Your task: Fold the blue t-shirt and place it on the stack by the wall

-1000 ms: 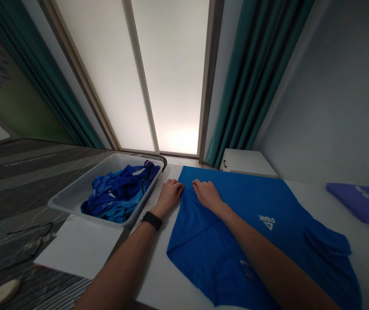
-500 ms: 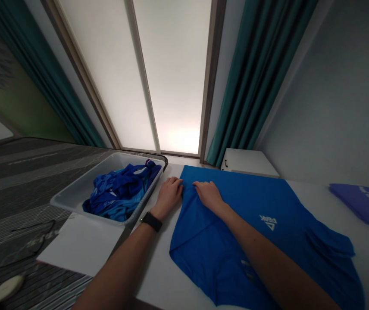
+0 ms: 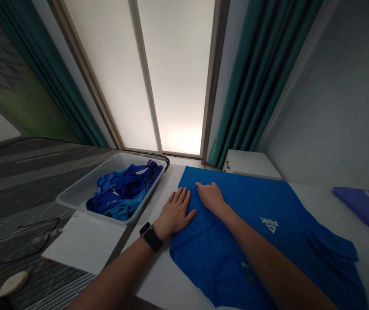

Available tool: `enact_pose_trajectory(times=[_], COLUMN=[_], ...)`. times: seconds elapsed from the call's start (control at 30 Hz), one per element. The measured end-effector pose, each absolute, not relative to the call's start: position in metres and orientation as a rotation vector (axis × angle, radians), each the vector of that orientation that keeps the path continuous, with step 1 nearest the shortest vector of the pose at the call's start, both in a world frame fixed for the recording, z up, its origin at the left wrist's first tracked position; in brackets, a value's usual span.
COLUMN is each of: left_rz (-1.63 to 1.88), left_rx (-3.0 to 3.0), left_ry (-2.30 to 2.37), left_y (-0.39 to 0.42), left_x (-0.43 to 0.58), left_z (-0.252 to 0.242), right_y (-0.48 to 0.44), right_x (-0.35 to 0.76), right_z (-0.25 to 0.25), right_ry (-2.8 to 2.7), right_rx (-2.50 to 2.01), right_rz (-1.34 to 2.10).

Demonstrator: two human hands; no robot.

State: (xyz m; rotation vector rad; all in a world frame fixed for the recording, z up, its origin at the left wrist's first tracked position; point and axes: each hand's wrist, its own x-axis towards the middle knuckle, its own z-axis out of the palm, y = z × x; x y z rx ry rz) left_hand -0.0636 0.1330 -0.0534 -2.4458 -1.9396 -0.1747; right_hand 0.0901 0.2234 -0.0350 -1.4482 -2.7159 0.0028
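Observation:
A blue T-shirt (image 3: 252, 193) with a white PEAK logo lies on the white table, its near left side folded over onto itself. My left hand (image 3: 175, 213), with a black watch on the wrist, rests flat at the shirt's left edge, fingers stretched and thumb apart. Just right of it, my right hand (image 3: 212, 197) is closed at the folded layer near the shirt's far left corner, index finger and thumb at the cloth. Its other fingers are curled, and the fingertips are partly hidden. The right forearm crosses over the shirt.
Left of the table stands a translucent plastic bin (image 3: 74, 196) with crumpled blue clothes (image 3: 120, 187). A folded purple garment (image 3: 365, 206) lies at the table's right. Behind are a white cabinet (image 3: 252, 163) and teal curtains (image 3: 252, 86). A white board (image 3: 85, 243) sits below the bin.
My left hand has come off the far edge, moved slightly nearer to me and flattened with its fingers spread on the shirt. The right hand has hardly moved.

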Motion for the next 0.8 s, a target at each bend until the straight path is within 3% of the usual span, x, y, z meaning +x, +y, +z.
enact_pose_trajectory(times=[0.2,0.57,0.8], left_rz=[-0.149,-0.173,-0.226], left_rx=[-2.467,-2.479,-2.445], left_ry=[-1.95,-1.947,-1.926], left_y=[0.134,0.131,0.132], left_x=[-0.063,-0.062,-0.065], left_z=[-0.051,-0.051,-0.059], right_y=[0.22,0.236,0.227], right_x=[0.09,0.094,0.111], right_z=[-0.03,-0.041,-0.044], right_ry=[-2.664,-2.706,-2.697], right_rx=[-1.289,-0.967,-0.928], right_rz=[-0.177,0.238,0.151])
